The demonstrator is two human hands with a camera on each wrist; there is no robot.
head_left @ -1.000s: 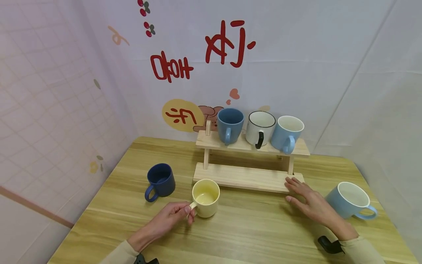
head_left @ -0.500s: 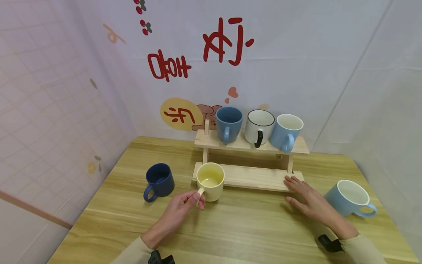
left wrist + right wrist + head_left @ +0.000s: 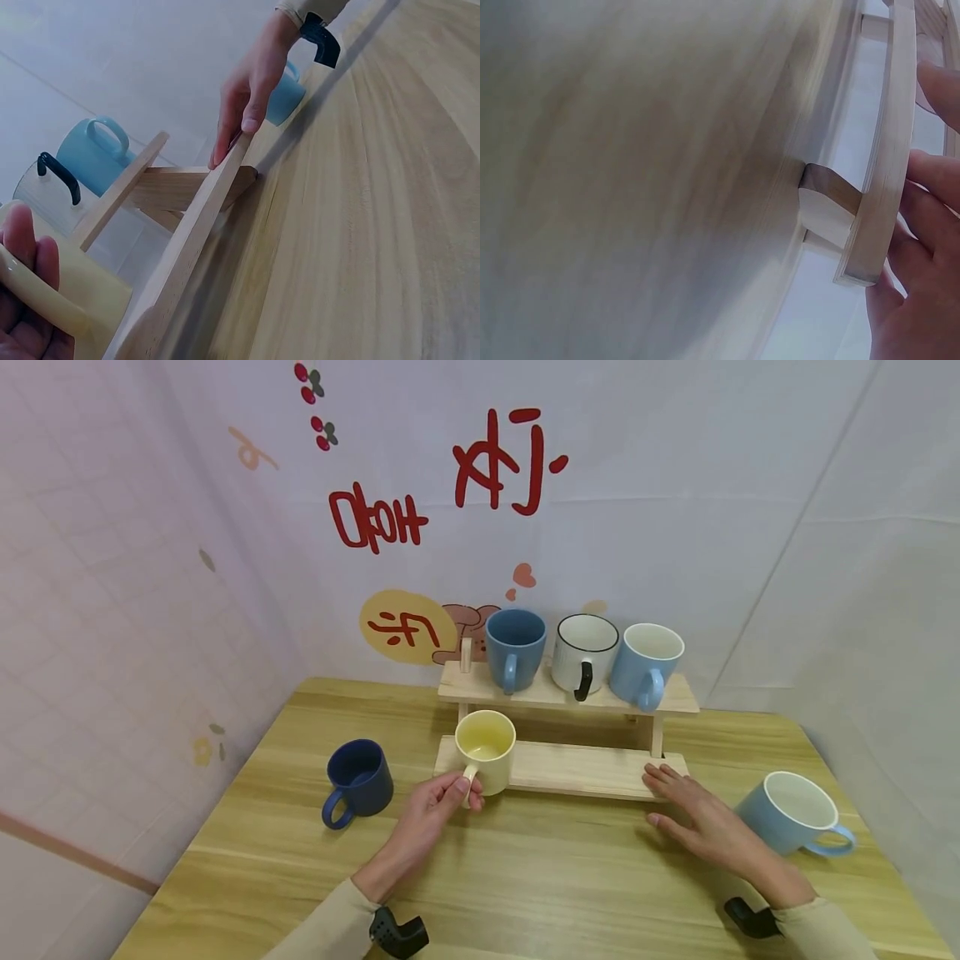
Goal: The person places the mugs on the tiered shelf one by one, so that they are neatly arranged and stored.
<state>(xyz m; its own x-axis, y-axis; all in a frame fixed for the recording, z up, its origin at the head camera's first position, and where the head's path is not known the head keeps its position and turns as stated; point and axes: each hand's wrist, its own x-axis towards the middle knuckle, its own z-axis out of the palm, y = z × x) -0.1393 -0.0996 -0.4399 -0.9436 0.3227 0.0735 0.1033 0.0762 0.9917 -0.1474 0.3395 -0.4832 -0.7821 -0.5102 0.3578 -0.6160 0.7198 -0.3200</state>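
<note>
My left hand [image 3: 433, 810] pinches the handle of a pale yellow mug [image 3: 487, 755], which is upright and overlaps the left end of the rack's lower shelf in the head view. In the left wrist view the yellow mug [image 3: 90, 292] appears close by, fingers through or behind its handle. My right hand [image 3: 701, 822] rests with extended fingers on the right end of the lower shelf [image 3: 577, 767] of a two-tier wooden rack. The right wrist view shows those fingers [image 3: 930, 217] along the shelf edge [image 3: 889, 150].
On the upper shelf [image 3: 450, 681] stand a blue mug [image 3: 516, 652], a white mug [image 3: 583, 653] with black rim and handle, and a light blue mug [image 3: 647, 667]. A navy mug [image 3: 362, 778] sits at the left of the table, another light blue mug [image 3: 791, 814] beyond my right wrist.
The left hand has carried the yellow mug forward and slightly right, from the table in front of the rack up to the lower shelf. My right hand has stayed in place.
</note>
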